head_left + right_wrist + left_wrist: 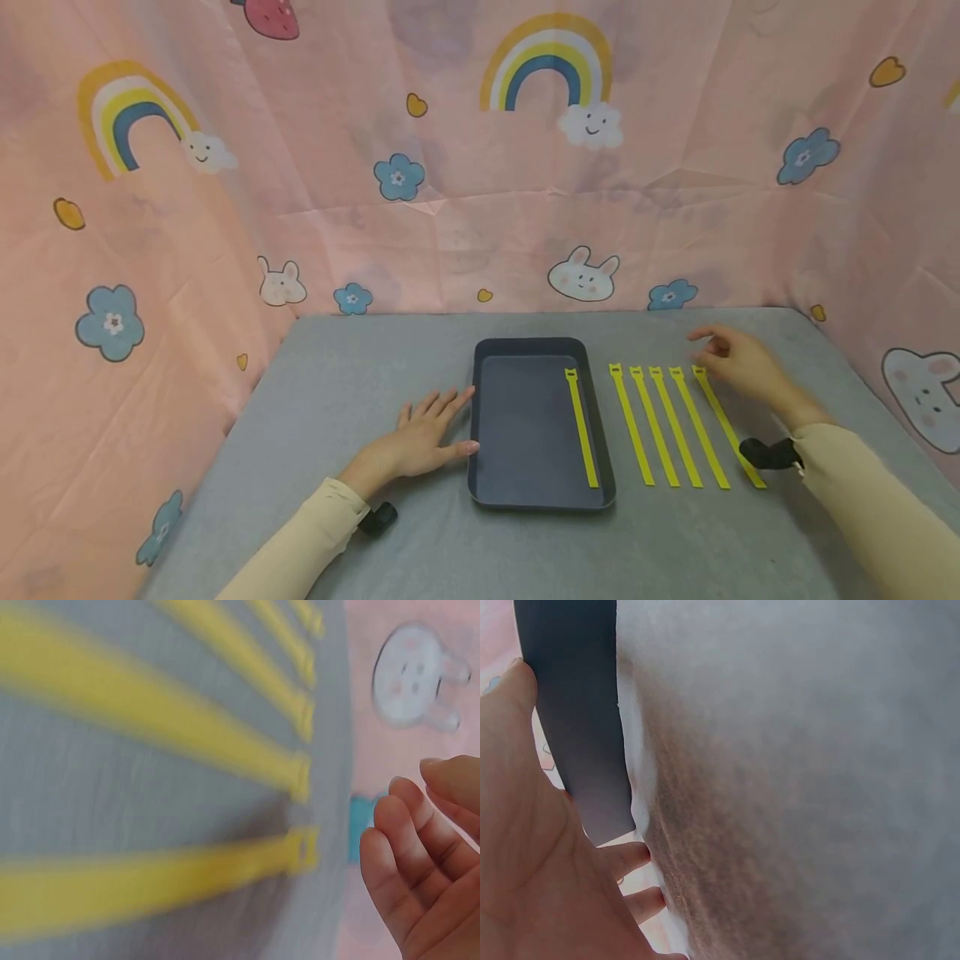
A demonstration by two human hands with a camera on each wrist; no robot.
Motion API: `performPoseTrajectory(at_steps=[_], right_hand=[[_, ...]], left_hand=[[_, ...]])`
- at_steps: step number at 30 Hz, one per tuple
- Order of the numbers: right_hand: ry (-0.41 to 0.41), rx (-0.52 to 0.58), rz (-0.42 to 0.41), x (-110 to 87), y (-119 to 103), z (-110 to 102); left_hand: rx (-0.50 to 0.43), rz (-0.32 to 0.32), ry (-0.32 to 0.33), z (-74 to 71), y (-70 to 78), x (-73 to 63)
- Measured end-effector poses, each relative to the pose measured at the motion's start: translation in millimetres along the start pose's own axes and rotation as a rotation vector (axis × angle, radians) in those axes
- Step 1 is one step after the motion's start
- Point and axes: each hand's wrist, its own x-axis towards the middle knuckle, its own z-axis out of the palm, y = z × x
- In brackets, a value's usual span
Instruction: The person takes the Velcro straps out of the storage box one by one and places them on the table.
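Observation:
My left hand point(420, 437) lies with fingers spread at the left side of a dark grey tray point(517, 433), its fingertips and thumb right at the rim. In the left wrist view the tray's dark side point(581, 712) shows beyond the thumb. One yellow cable strap point(581, 427) with a slotted head lies inside the tray, near its right wall. Several more yellow cable straps point(632, 427) lie in a row right of the tray. Over the head of the rightmost strap point(722, 412) hovers my right hand point(738, 362), fingers loosely bent and holding nothing.
A grey cloth covers the table point(360, 550). Behind and at both sides hangs a pink curtain point(465, 242) printed with rainbows, flowers and rabbits. Black wrist cameras sit at the left cuff point(378, 519) and the right cuff point(768, 454).

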Motion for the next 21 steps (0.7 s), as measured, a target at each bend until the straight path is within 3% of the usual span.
performPoseTrajectory(at_steps=[4, 14, 21], right_hand=[[0.003, 0.066, -0.048, 2.4, -22.9, 6.5], [-0.082, 0.237, -0.133, 7.2, -75.5, 33.5], [-0.115, 0.272, -0.158, 2.8, -106.4, 57.2]], left_hand=[[0.001, 0.006, 0.001, -0.1, 0.3, 0.3], [-0.003, 0.007, -0.001, -0.8, 1.6, -0.1], [0.006, 0.003, 0.0, -0.2, 1.2, 0.2]])
